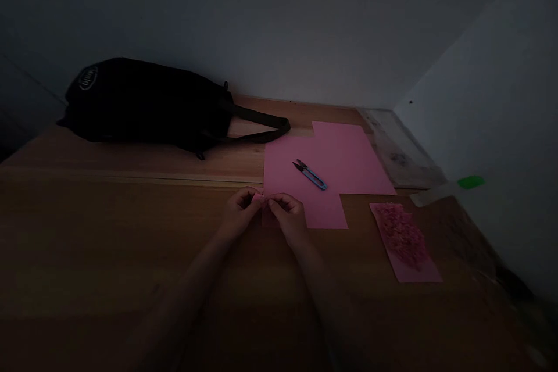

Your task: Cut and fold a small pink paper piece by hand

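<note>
My left hand [240,213] pinches a small piece of pink paper [257,197] between thumb and fingers. Close against it, my right hand [288,216] has its thumb and forefinger pressed together at the piece's right edge. Both hands are over the near left part of the large pink paper sheets [349,157]. A pair of blue-handled thread snips [313,175] lies on those sheets, just beyond my right hand, blades pointing away to the left. The dim light hides the finer detail between my fingertips.
At the back left lies a black bag [148,104], its strap [265,125] reaching the pink sheets. On the right, a pile of crinkled pink bits [401,232] rests on a pink strip [421,273]. Clear plastic [405,145] and a green-tipped item [471,182] are near the white wall.
</note>
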A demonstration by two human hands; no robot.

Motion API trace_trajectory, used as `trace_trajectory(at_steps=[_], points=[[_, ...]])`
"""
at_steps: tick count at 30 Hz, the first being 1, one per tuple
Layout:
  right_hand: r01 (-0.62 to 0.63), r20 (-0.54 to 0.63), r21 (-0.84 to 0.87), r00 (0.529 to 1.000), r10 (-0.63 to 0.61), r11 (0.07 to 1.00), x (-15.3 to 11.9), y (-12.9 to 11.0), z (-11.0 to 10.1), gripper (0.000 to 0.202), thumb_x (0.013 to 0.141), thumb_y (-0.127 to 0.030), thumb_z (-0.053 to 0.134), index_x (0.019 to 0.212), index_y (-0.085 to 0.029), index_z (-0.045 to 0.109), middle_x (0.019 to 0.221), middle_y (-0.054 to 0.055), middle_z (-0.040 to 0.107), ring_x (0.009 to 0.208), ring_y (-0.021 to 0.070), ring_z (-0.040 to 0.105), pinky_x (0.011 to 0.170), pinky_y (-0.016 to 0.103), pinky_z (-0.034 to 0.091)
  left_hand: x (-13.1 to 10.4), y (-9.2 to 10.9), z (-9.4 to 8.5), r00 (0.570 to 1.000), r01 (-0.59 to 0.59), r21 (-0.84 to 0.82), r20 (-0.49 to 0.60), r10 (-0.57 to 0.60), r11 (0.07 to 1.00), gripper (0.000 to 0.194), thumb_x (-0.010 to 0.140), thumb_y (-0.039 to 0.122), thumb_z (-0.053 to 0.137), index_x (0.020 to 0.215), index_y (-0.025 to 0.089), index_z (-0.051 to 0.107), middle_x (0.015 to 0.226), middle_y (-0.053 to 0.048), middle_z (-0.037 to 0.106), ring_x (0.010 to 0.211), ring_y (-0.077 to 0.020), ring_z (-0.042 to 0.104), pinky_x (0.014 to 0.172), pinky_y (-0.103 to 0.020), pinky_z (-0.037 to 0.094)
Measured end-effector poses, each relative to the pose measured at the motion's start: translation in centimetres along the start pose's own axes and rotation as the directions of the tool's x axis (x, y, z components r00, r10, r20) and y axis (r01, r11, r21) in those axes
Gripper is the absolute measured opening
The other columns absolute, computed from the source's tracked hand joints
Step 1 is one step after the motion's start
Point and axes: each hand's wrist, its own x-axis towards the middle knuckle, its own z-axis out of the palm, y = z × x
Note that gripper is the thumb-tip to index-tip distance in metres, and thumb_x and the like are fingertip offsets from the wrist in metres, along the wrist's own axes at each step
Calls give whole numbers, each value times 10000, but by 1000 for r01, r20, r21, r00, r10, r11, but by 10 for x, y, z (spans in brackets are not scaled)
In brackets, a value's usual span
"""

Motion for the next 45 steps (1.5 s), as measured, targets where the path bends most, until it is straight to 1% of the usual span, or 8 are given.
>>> trace_trajectory(at_steps=[7,13,19,27,34,37,41,45], points=[[6,-2,-12,1000,-6,1000,1,1,-1,99,646,-275,600,673,-188,637,661,-5,635,632,130,570,624,257,453,0,-1,0,1000,-17,48,-3,17,999,177,697,331,617,668,167,556,644,20,561,607,-100,507,591,-211,416],[-15,-11,2,1000,15,1000,0,-1,0,105,628,-288,604,654,-189,626,643,-7,627,616,130,563,611,259,453,-1,2,1,1000,0,94,-6,0,996,158,686,314,614,673,166,560,647,17,560,606,-103,507,582,-215,415],[-3,-14,-20,1000,3,1000,1,0,1,103,638,-292,601,653,-193,628,637,-4,630,606,135,568,609,265,454,-1,2,0,1000,-4,112,-7,4,994,150,688,307,610,680,165,561,652,15,556,613,-107,508,582,-217,412],[-14,-26,-15,1000,14,1000,1,1,0,109,629,-290,598,661,-191,632,641,-4,630,602,131,562,588,254,446,0,-1,-1,1000,4,143,-30,1,990,147,684,304,612,701,160,585,694,-2,593,653,-120,542,621,-228,436],[-13,-25,-7,1000,13,1000,0,1,0,120,634,-301,607,662,-186,629,610,-11,614,567,125,544,551,246,433,0,-2,-2,1000,0,189,-24,4,982,153,690,312,603,693,161,577,708,-2,602,660,-121,550,634,-230,439],[-16,-20,-29,1000,16,999,0,3,0,124,645,-306,603,673,-189,636,601,-9,614,558,125,543,549,247,431,1,-4,-2,1000,-6,197,-29,12,980,155,698,317,600,700,164,579,710,-4,603,659,-122,550,630,-231,441],[-10,-15,-21,1000,9,1000,1,4,-1,121,648,-305,606,677,-191,636,646,2,635,591,127,561,582,254,447,0,-3,-1,1000,-3,196,-26,8,981,148,695,312,603,697,167,576,695,2,593,651,-120,544,624,-230,441],[-7,-18,-18,1000,6,1000,1,4,-1,121,646,-310,609,676,-195,633,623,-4,626,578,125,553,554,247,443,0,0,0,999,10,196,-34,-4,981,146,699,311,598,682,168,574,681,4,588,646,-120,542,626,-233,443]])
